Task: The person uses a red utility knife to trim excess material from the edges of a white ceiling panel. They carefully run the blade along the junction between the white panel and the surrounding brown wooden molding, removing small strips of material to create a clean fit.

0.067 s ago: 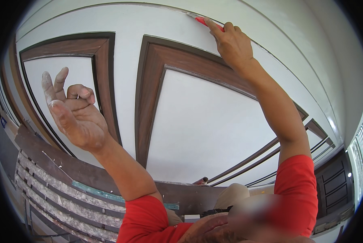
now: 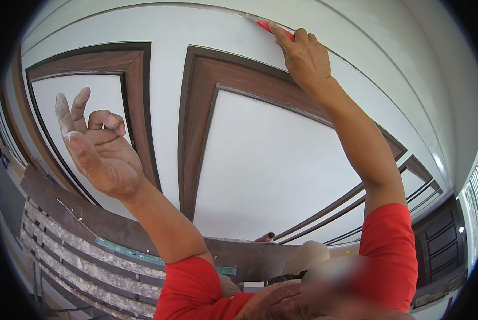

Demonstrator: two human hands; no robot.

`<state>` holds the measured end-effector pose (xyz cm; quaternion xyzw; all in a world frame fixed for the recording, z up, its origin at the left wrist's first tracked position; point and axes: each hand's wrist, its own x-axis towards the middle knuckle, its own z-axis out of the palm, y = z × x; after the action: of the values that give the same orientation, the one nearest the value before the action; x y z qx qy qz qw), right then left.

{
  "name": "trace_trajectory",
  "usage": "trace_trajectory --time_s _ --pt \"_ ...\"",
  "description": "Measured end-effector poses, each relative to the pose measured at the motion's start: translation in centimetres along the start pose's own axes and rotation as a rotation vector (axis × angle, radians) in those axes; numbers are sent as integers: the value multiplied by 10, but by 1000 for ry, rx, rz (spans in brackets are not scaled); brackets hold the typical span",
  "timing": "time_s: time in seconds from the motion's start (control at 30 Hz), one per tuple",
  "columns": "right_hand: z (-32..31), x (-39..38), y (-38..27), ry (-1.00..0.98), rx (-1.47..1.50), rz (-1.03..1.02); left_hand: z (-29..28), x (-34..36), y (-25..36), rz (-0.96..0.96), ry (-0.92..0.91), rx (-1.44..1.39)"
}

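Observation:
High up, my right hand (image 2: 308,61) is closed around the red handle of a putty knife (image 2: 263,25). Its thin blade, partly hard to make out, lies against the seam (image 2: 233,12) along the top of the white wall (image 2: 167,85). My left hand (image 2: 103,146) is raised at the left with the palm turned up. Pale dust coats its fingers, which are spread, some of them bent, and nothing is in them. Behind it is a panel with a dark brown wooden frame (image 2: 140,69).
A larger brown frame (image 2: 199,106) surrounds the white middle panel. Below is a slatted bench (image 2: 84,258) spotted with white, with a greenish strip (image 2: 129,252) on its dark board. A brown pipe end (image 2: 270,236) is near the wall's foot. At far right stands a dark door (image 2: 436,242).
My right hand and arm have shifted very slightly to the left, the putty knife still in the grip. The left hand stays practically where it was.

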<state>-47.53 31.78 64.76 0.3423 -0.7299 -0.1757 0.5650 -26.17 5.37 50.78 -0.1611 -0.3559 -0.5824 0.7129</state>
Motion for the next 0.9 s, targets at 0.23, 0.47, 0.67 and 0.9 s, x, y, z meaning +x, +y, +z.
trace_trajectory --time_s 0.23,0.47,0.67,0.9 --pt "22 -6 -7 142 111 66 -4 0 3 -31 -49 -16" --pt "37 -18 -6 282 173 44 -1 -3 -2 -60 -34 -36" --pt "2 -36 -19 311 391 64 9 -10 -10 -91 -50 88" --pt "-58 -142 -57 299 805 386 83 -27 -55 -428 -217 376"
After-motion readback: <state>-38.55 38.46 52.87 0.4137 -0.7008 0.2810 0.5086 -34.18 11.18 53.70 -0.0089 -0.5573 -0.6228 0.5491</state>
